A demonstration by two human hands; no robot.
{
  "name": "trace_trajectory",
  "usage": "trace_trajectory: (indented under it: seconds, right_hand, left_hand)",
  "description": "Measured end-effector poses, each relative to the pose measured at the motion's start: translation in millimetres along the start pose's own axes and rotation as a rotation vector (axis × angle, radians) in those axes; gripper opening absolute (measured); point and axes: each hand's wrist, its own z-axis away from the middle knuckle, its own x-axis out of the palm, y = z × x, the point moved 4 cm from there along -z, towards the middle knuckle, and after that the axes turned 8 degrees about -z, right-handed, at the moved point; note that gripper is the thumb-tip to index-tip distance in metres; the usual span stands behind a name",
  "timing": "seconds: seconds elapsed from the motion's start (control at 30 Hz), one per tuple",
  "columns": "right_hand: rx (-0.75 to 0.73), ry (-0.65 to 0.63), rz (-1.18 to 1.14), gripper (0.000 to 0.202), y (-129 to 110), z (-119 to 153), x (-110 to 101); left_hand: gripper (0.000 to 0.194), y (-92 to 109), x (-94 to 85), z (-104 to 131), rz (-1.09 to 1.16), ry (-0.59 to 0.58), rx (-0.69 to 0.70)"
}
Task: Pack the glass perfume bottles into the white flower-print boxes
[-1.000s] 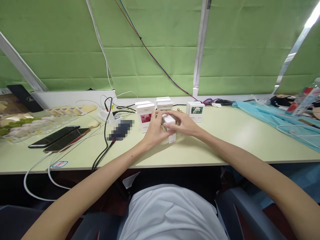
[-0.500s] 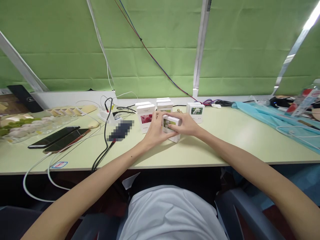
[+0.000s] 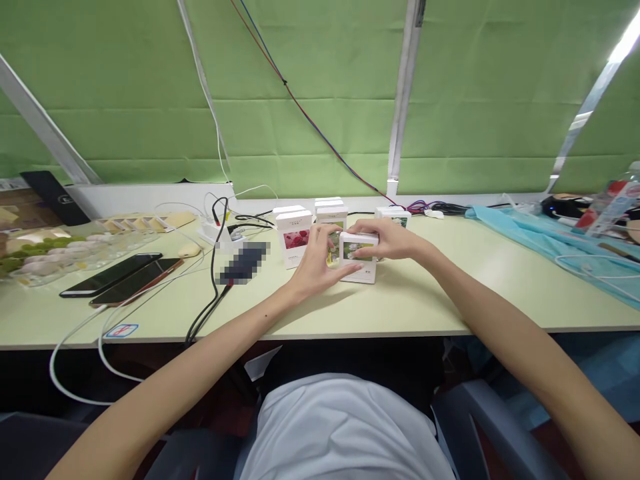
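A small white box with a white-flower picture stands upright on the table in front of me. My right hand is closed around its top and right side, thumb across the picture. My left hand is just left of it with thumb and fingers spread; the thumb tip overlaps the box's lower left front, and I cannot tell whether it touches. Left of my left hand stands a white box with red flowers. Behind my hands are more white boxes, partly hidden. Another white-flower box shows behind my right hand.
Two dark phones and a blurred-out dark device lie on the left with cables. Clear trays of food are farther left. A blue plastic sheet covers the right end, near a bottle. The table's edge is close to me.
The box between my hands has turned to face me squarely and shifted slightly right with my right hand. My left fingers have come apart from its top.
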Motion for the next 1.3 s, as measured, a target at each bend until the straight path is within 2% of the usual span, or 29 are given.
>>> trace_trajectory:
  seconds: [0.2, 0.43, 0.6, 0.7, 0.83, 1.03, 1.3]
  right_hand:
    - [0.138, -0.162, 0.013, 0.045, 9.5, 14.0, -30.5]
    - [0.339, -0.254, 0.007, 0.059, 32.9, 32.8, -62.4]
    - [0.409, -0.159, 0.186, 0.064, 50.9, 41.0, -82.5]
    - [0.445, -0.154, 0.175, 0.061, 56.5, 44.6, -87.4]
    - [0.48, -0.134, 0.149, 0.06, 60.8, 46.7, -90.8]
    - [0.427, -0.063, 0.296, 0.055, 67.1, 44.6, -96.1]
    - [0.446, 0.009, 0.415, 0.05, 76.0, 39.6, -91.4]
  left_hand:
    - [0.053, 1.7, -0.7, 0.8, -0.001, -0.003, -0.013]
    - [0.047, 2.6, -0.2, 0.4, -0.006, -0.027, -0.03]
    - [0.043, 1.7, 1.0, 0.4, 0.009, -0.022, -0.015]
    - [0.041, 1.8, 1.5, 0.3, 0.017, -0.02, -0.005]
    - [0.039, 1.4, 1.9, 0.7, 0.018, -0.026, -0.006]
    - [0.039, 0.5, 2.5, 0.7, 0.005, -0.036, -0.005]
    - [0.037, 1.1, 2.5, 0.4, -0.001, -0.041, -0.005]
